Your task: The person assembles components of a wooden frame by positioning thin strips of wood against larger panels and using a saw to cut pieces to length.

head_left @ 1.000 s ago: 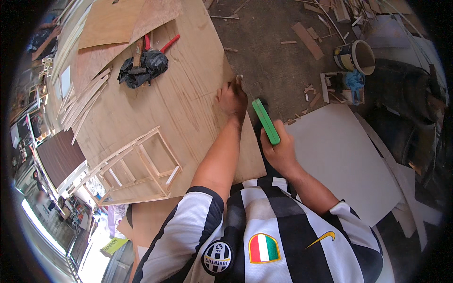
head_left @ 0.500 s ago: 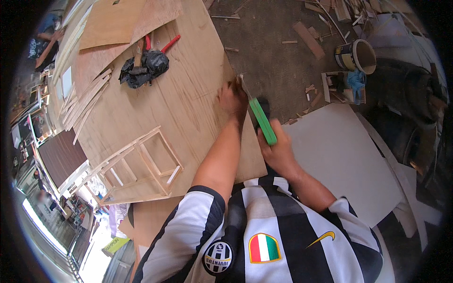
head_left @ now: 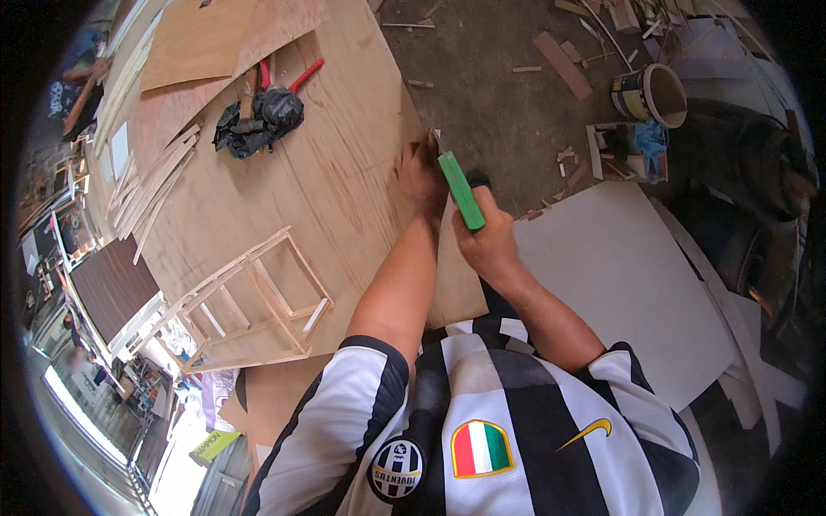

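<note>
Right hand is clamping a green tool, just above frame centre; left hand is resting at desk edge, can't tell its grip.

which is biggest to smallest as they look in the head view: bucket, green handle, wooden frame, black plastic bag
1. Wooden frame: clearly largest
2. Black plastic bag and bucket: too alike to rank
3. Green handle: a narrow strip, smallest
</note>
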`<state>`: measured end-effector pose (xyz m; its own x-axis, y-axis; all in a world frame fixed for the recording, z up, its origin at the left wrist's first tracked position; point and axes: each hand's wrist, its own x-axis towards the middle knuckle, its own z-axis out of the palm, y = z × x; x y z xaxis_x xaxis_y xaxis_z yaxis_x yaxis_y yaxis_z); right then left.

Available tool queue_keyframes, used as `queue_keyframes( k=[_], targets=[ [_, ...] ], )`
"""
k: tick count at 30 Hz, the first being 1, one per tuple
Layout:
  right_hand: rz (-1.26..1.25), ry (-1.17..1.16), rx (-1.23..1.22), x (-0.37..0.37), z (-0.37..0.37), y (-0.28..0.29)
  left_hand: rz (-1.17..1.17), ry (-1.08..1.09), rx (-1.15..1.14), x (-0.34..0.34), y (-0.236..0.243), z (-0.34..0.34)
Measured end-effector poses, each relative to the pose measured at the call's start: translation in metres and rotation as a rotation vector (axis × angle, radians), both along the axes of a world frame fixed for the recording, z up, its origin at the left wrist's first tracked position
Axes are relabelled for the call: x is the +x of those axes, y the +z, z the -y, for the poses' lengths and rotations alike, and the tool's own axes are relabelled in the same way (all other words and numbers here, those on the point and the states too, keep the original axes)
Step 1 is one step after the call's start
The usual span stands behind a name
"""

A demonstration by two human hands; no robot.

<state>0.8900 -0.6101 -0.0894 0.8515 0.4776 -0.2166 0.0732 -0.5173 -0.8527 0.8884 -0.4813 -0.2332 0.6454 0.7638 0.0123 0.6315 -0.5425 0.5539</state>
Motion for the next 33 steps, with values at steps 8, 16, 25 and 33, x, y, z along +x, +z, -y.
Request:
queue_keyframes(
  k=[8, 16, 25, 33],
  targets=[
    [0.057, 0.038, 0.04, 0.006, -0.005, -0.006, 0.017, 0.009, 0.013, 0.005, 0.018, 0.003],
    [-0.028, -0.018, 0.039, 0.019, -0.009, -0.006, 0.04, 0.012, 0.0, 0.008, 0.017, 0.004],
    [-0.013, 0.002, 0.044, 0.012, -0.01, -0.007, 0.052, -0.008, 0.015, 0.0, 0.001, 0.001],
    [0.006, -0.027, 0.039, 0.018, -0.007, -0.003, -0.019, -0.021, -0.045, -0.002, 0.005, 0.003]
  ],
)
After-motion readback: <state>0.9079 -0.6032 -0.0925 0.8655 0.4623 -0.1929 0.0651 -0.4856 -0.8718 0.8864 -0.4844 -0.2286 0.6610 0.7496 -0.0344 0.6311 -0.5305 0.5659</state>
